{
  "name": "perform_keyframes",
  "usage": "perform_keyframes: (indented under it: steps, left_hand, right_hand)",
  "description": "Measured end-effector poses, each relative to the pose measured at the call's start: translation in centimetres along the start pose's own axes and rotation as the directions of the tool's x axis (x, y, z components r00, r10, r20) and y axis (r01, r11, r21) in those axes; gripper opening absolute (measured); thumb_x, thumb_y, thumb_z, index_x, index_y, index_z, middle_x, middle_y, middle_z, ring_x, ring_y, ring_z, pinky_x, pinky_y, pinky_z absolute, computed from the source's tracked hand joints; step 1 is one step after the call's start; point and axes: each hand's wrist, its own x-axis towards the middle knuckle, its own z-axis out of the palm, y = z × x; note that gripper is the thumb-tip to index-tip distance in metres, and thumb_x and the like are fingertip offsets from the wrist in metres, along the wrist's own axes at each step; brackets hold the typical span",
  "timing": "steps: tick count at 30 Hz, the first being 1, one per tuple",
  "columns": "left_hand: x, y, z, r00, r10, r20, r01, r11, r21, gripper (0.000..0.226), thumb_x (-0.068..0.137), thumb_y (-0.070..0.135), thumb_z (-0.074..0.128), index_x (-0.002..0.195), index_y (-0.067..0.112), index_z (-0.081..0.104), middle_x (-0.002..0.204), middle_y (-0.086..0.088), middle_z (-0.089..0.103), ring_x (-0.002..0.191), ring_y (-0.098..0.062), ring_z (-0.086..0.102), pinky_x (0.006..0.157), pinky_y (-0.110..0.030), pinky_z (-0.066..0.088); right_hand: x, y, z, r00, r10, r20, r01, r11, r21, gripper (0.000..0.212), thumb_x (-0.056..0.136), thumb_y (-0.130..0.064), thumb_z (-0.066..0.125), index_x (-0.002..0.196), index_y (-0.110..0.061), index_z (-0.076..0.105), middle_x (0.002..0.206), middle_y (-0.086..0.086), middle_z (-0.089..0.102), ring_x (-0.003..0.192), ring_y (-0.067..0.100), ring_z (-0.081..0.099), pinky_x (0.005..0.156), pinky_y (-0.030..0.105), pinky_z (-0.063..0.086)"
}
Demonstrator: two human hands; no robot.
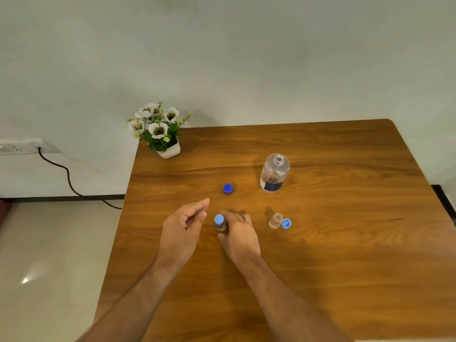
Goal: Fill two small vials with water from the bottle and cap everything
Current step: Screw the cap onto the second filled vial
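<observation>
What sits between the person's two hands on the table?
The capped vial stands upright between the left hand and the right hand; the head view shows it.

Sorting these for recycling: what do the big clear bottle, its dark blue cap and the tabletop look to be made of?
Large clear labelled bottle: likely transparent plastic, glossy; the table shows through it. Round dark blue cap: opaque, looks like moulded plastic. Brown table: wood-grain pattern with a smooth satin sheen, wood or laminate; I cannot tell which.

Home room, wooden table (pixel 320 243), potted flowers (pixel 158 130), wall socket (pixel 22 146)
</observation>
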Motion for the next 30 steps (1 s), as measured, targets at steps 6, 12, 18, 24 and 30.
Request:
perform_keyframes:
  steps: [6,12,18,24,30]
  left_hand:
    - [-0.1,2.8,1.9,0.993,0.106,-0.058,-0.108,0.993,-0.043,0.028,0.094,0.008,0.061,0.114,0.023,0.071,0.110,0.012,0.073,0.105,0.000,0.066,0.089,-0.027,0.056]
    - [0.0,6.8,5.2,0.989,0.144,-0.033,-0.145,0.987,-0.062,0.029,0.095,0.008,0.059,0.113,0.027,0.071,0.111,0.015,0.072,0.105,0.003,0.065,0.091,-0.027,0.055]
    - [-1.0,7.1,8.0,0.998,0.052,0.018,-0.051,0.997,-0.062,0.041,0.093,0.002,0.060,0.117,0.035,0.066,0.115,0.019,0.068,0.104,0.005,0.064,0.091,-0.027,0.056]
    - [-2.2,5.2,10.1,1.000,0.005,-0.011,-0.005,0.998,-0.056,0.059,0.092,-0.018,0.040,0.116,0.030,0.065,0.115,0.013,0.068,0.109,0.001,0.064,0.088,-0.018,0.055]
    - [-2.7,4.7,11.6,0.999,-0.035,-0.039,0.033,0.999,-0.040,0.057,0.091,-0.018,0.040,0.118,0.025,0.066,0.113,0.015,0.068,0.108,0.001,0.063,0.087,-0.019,0.056]
  right_hand:
    - [-1.8,0.2,-3.5,0.995,-0.084,-0.054,0.089,0.992,0.090,0.059,0.083,0.000,0.057,0.138,-0.020,0.052,0.133,-0.003,0.057,0.126,0.015,0.042,0.109,0.026,0.038]
    - [-2.2,2.7,-10.1,0.951,-0.131,-0.281,0.180,0.971,0.155,0.054,0.074,0.007,0.048,0.118,-0.019,0.067,0.109,-0.007,0.064,0.108,0.009,0.051,0.095,0.023,0.048]
    - [-2.3,8.2,-12.6,0.991,0.112,-0.076,-0.092,0.969,0.230,0.072,0.082,0.003,0.058,0.146,-0.027,0.045,0.139,-0.002,0.040,0.111,0.005,0.054,0.107,0.028,0.046]
    - [-1.5,10.9,-10.7,0.991,0.061,0.122,-0.079,0.986,0.145,0.074,0.088,-0.010,0.066,0.151,-0.031,0.034,0.158,-0.001,0.022,0.148,0.015,0.022,0.121,0.032,0.026]
    - [-0.3,11.6,-9.9,0.994,0.015,0.110,-0.031,0.990,0.140,0.063,0.085,-0.021,0.075,0.138,-0.039,0.048,0.150,-0.004,0.031,0.134,0.014,0.044,0.116,0.030,0.037]
